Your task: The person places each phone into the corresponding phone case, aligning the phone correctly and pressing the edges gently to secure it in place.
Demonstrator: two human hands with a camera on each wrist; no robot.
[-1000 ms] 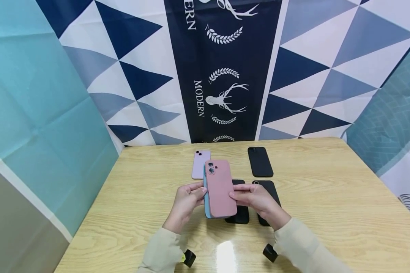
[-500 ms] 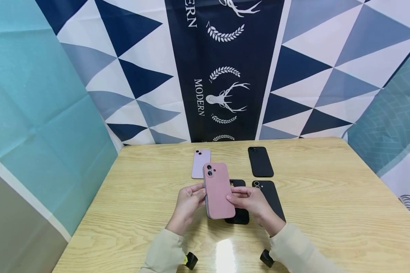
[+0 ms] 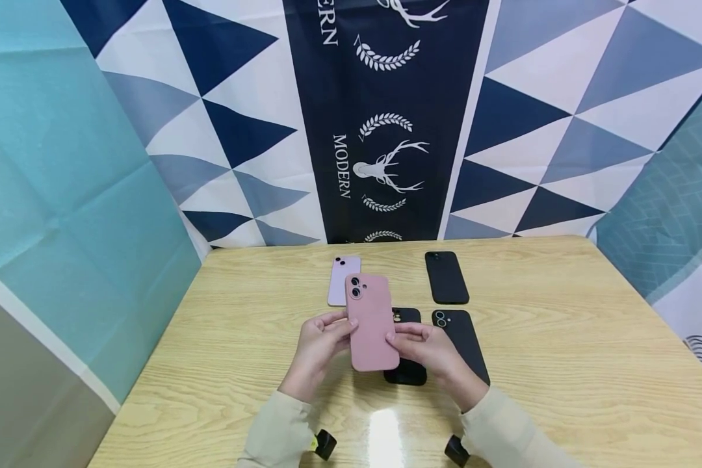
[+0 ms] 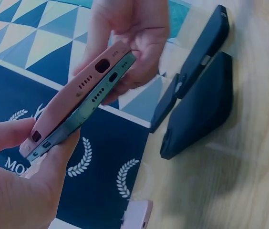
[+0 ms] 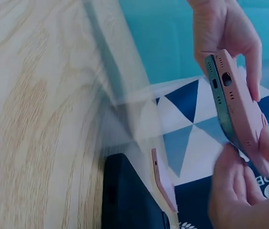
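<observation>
Head view now has the pink case [image 3: 371,331] hiding the teal phone [image 4: 87,106] whose edge showed a second ago, so they look aligned but probably unseated, held above the surface [image 3: 228,351] by left hand [image 3: 318,344] and right hand [image 3: 426,348], fingers pinched to their combined thickness.

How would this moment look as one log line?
left hand: grips pink case; right hand: grips pink case; teal phone: held behind pink case; lilac phone: on table

Wood-grain table [image 3: 573,338], bright glare [image 3: 384,435], triangle-print backdrop [image 3: 532,130], navy stag panel [image 3: 389,97], teal left sheet [image 3: 88,182]
</observation>
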